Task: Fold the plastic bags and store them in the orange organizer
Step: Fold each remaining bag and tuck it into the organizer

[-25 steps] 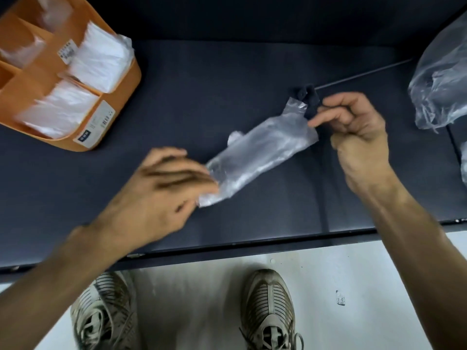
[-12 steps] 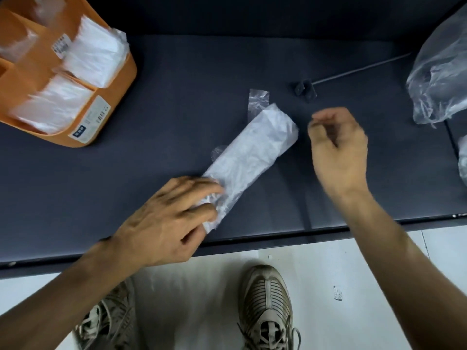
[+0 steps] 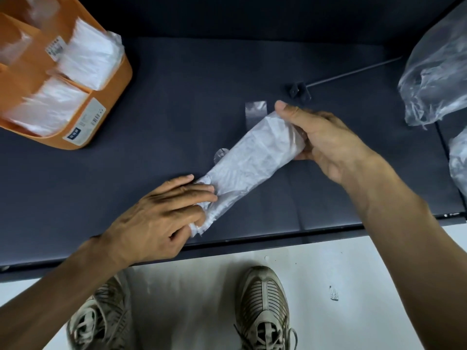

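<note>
Fingers (image 3: 199, 192) of left hand (image 3: 156, 218) lie straight, pressed together on the bag (image 3: 250, 162) near table's (image 3: 202, 84) front edge; right hand (image 3: 326, 142) pinches far end. Bag's long axis runs diagonally, front-left to back-right. Organizer (image 3: 113, 102) at back-left corner.

The bag (image 3: 250, 162), clear crinkled plastic folded into a long narrow strip, lies flat on the dark mat, slanting from 7 o'clock up to 1 o'clock, just right of centre. A small flap pokes out at its upper end. The organizer (image 3: 111, 104), orange with dividers and a white label on its side, sits at 10 o'clock, well apart, its compartments holding folded clear bags (image 3: 88, 56) standing upright.
</note>
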`<state>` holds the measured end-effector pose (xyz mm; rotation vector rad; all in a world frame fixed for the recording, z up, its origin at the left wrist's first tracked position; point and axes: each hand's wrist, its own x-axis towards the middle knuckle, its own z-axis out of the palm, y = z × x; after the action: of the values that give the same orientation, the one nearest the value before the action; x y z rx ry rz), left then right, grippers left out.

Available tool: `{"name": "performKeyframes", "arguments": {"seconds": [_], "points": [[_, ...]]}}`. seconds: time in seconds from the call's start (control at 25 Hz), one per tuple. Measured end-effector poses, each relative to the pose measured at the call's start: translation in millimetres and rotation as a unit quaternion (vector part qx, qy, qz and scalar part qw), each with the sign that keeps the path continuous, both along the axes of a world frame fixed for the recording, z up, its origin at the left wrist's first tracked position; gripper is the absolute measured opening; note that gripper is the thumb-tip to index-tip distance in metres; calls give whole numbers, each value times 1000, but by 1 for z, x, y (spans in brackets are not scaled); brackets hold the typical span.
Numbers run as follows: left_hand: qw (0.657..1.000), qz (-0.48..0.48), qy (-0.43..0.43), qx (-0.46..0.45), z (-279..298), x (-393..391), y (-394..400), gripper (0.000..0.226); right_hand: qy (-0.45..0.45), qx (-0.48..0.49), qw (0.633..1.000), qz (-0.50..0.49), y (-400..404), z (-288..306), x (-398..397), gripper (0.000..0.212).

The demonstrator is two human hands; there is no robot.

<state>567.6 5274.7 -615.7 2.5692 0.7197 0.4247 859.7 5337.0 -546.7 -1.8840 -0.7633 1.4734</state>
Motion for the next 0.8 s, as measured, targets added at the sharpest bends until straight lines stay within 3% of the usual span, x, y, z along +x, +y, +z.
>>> {"name": "performKeyframes", "arguments": {"seconds": [0.12, 0.28, 0.36, 0.44, 0.52, 0.6, 0.68, 0.8], "points": [[1000, -3, -12, 1, 0, 0, 0, 29, 70, -2, 997, -33, 5, 5, -6, 66], [1000, -3, -19, 8, -2, -1, 0, 27, 70, 48, 996, -36, 12, 8, -15, 15], [1000, -2, -19, 15, -3, 0, 0, 27, 58, 136, 988, -39, 9, 14, -13, 11], [1000, -1, -19, 25, -3, 0, -1, 27, -15, 198, 980, 27, -1, 19, -5, 4], [999, 4, -25, 33, -2, -1, 0, 25, -126, 174, 967, 135, -15, 14, 4, 8], [999, 12, -38, 33, -2, -2, 1, 24, -269, 108, 930, 225, -27, -3, 11, 18], [998, 15, -44, 30, -1, -2, 1, 24, -373, 109, 893, 226, -31, -18, 12, 23], [999, 15, -38, 19, -1, -1, 1, 26, -421, 192, 875, 141, -19, -25, 13, 28]]}}
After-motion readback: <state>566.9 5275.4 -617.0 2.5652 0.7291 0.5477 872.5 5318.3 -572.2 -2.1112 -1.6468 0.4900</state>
